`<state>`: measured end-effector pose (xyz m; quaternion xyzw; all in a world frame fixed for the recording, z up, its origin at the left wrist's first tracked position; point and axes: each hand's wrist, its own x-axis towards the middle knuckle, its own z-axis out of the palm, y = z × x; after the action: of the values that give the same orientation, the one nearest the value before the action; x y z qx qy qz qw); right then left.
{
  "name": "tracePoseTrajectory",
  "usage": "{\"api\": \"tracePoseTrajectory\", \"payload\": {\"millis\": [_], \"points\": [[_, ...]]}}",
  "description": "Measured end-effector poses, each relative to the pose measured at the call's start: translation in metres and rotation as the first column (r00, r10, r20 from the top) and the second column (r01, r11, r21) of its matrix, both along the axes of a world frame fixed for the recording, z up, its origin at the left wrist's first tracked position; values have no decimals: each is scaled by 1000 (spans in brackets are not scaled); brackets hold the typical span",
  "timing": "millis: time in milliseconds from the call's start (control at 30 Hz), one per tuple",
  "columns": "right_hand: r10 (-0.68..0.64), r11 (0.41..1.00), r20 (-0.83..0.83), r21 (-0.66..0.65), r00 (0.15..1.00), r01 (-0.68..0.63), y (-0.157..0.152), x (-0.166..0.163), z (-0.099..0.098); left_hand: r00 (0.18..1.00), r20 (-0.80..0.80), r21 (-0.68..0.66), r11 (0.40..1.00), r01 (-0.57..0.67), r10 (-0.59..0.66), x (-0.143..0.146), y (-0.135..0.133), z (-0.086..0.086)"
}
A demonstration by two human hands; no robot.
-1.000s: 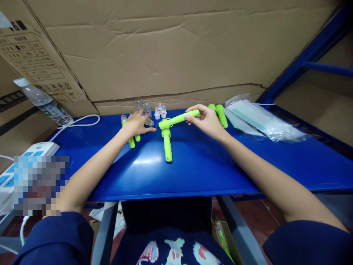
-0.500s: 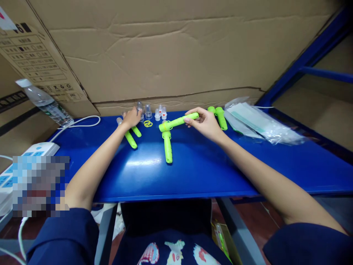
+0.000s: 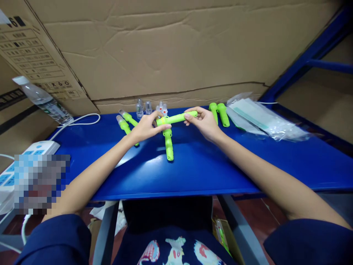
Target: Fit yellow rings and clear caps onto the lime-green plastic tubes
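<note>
A lime-green plastic tube (image 3: 178,118) with a yellow band near its wider left end lies across my two hands. My right hand (image 3: 204,121) pinches its narrow right end between thumb and fingers. At the wider end, the thumb and fingers of my left hand (image 3: 147,127) close around it. Directly below, a second green tube (image 3: 168,145) rests on the blue table (image 3: 198,169), its top partly behind my left thumb. Left of my left hand lie two green tubes with clear tips (image 3: 124,125), partly covered by that hand.
Clear plastic caps (image 3: 139,108) and small white-based pieces with red dots (image 3: 164,108) stand along the cardboard wall (image 3: 165,55). Two more green tubes (image 3: 224,116) lie right, beside plastic-bagged sheets (image 3: 264,119). A water bottle (image 3: 45,103) and a power strip (image 3: 41,149) are left.
My left hand has moved right from the clear caps to the wider end of the held tube. My right hand keeps its pinch. The loose yellow rings are now out of sight.
</note>
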<state>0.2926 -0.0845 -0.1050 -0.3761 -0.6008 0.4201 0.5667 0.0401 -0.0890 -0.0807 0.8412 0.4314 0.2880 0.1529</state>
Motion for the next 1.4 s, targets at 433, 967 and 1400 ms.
{"api": "tracePoseTrajectory", "payload": {"millis": [433, 967, 1400], "points": [[102, 992, -2, -74, 995, -101, 2, 1, 0, 975, 119, -87, 976, 200, -190, -8, -13, 0], [122, 992, 111, -1, 986, -122, -44, -32, -2, 989, -133, 143, 989, -42, 62, -25, 12, -12], [110, 994, 53, 2, 993, -110, -45, -35, 3, 985, 100, 224, 961, -162, 142, -29, 16, -11]]}}
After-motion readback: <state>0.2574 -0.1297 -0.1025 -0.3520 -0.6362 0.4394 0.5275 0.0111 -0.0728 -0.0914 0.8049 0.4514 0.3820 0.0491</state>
